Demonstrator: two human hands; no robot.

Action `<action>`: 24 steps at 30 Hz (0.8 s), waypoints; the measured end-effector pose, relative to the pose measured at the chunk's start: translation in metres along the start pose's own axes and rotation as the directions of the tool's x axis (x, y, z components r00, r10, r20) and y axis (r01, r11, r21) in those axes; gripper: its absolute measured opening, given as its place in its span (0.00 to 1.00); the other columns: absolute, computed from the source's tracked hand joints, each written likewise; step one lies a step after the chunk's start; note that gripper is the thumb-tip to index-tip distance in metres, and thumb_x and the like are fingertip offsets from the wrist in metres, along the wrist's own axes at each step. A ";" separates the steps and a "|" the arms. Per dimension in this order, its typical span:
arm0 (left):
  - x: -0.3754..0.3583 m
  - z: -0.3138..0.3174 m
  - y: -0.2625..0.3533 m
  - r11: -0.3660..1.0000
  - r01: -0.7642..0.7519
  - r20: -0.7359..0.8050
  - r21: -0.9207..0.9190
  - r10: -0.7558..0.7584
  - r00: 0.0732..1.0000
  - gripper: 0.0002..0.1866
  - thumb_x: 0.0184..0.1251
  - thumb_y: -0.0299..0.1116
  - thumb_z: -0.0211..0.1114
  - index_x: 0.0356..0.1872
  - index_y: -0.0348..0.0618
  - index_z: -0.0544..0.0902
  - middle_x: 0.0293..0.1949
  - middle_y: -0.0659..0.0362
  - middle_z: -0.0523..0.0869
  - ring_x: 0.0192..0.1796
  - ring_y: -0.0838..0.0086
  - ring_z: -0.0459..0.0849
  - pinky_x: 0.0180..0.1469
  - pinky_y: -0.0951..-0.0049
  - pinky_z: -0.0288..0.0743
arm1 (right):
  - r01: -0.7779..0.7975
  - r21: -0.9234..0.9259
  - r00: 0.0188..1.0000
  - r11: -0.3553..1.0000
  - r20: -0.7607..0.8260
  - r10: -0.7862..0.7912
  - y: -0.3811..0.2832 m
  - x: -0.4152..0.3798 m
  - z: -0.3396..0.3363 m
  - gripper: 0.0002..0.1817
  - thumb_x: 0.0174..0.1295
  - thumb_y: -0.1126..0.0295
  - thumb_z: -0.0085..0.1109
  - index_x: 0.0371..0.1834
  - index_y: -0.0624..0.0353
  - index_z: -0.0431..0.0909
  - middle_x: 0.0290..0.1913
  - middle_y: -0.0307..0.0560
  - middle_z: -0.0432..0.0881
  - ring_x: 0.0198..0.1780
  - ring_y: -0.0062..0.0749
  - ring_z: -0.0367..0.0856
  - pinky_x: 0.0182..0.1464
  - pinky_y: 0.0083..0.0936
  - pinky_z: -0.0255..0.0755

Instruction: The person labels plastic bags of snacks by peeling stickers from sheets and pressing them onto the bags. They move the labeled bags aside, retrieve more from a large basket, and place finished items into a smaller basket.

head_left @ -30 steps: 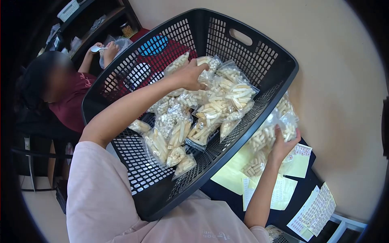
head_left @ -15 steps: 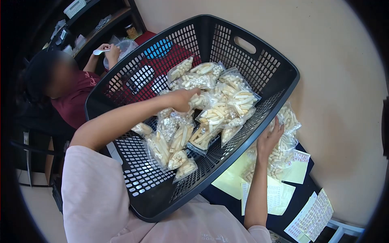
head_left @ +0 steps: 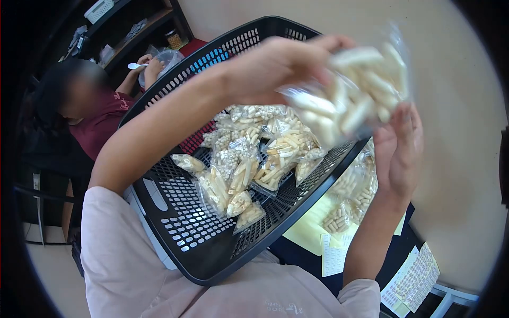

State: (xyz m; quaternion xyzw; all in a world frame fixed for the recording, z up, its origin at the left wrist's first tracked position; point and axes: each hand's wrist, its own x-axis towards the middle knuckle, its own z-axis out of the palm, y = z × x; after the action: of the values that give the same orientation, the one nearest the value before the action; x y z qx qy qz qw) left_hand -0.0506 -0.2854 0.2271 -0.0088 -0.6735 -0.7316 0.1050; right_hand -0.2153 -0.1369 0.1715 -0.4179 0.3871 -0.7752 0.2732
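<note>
My left hand (head_left: 302, 61), blurred by motion, reaches across the basket and grips a clear plastic bag of pale sticks (head_left: 358, 90) above its right rim. My right hand (head_left: 400, 148) is at the lower right side of the same bag, thumb and fingers against it. Below is a black perforated plastic basket (head_left: 199, 267), tilted in front of me. In it lie several more clear bags of pale pieces: thin sticks (head_left: 213, 192), small round bits (head_left: 230, 156) and short chunks (head_left: 249, 216). The held bag and my left arm hide the basket's far right part.
Right of the basket, more filled bags (head_left: 339, 217) lie on yellow sheets (head_left: 302, 229) on a dark table. Printed label sheets (head_left: 413, 281) lie near its edge. At left, another person (head_left: 101, 122) handles a plastic bag (head_left: 168, 62) and white spoon (head_left: 137, 66) beside shelves (head_left: 140, 32).
My left hand has risen out of the basket with a bag of pale sticks and moved right. My right hand has left the basket's right rim and come up to that bag.
</note>
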 end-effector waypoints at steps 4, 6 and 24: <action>0.008 0.004 -0.010 0.992 0.091 0.106 -0.090 -0.081 0.991 0.29 0.61 0.37 0.54 0.63 0.38 0.60 0.53 0.47 0.76 0.53 0.63 0.81 0.55 0.60 0.78 | 0.039 0.132 0.994 0.990 -0.105 -0.026 -0.006 -0.006 -0.016 0.17 0.66 0.75 0.57 0.56 0.70 0.73 0.51 0.54 0.81 0.53 0.33 0.80 0.58 0.30 0.72; 0.006 -0.037 -0.034 0.940 0.099 -0.136 0.327 -0.057 0.989 0.28 0.65 0.42 0.55 0.63 0.42 0.62 0.52 0.45 0.81 0.56 0.63 0.80 0.55 0.55 0.76 | 0.059 0.127 0.983 0.990 -0.178 -0.036 -0.015 -0.022 -0.044 0.16 0.66 0.76 0.56 0.55 0.70 0.73 0.51 0.54 0.81 0.51 0.32 0.81 0.56 0.28 0.75; -0.045 -0.132 -0.214 -0.251 0.558 -0.593 0.791 -0.095 0.799 0.33 0.48 0.34 0.71 0.59 0.37 0.71 0.55 0.37 0.68 0.50 0.43 0.79 0.50 0.54 0.79 | -0.352 -0.128 0.770 0.927 -0.603 0.209 0.053 -0.130 -0.145 0.12 0.62 0.75 0.61 0.49 0.65 0.78 0.44 0.46 0.84 0.38 0.18 0.82 0.30 0.12 0.71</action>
State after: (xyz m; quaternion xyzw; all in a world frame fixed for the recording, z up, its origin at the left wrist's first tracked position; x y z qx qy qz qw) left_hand -0.0251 -0.3944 -0.0027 0.3725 -0.9269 0.0358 -0.0280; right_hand -0.2698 -0.0152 0.0198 -0.1282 0.5984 -0.7639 0.2045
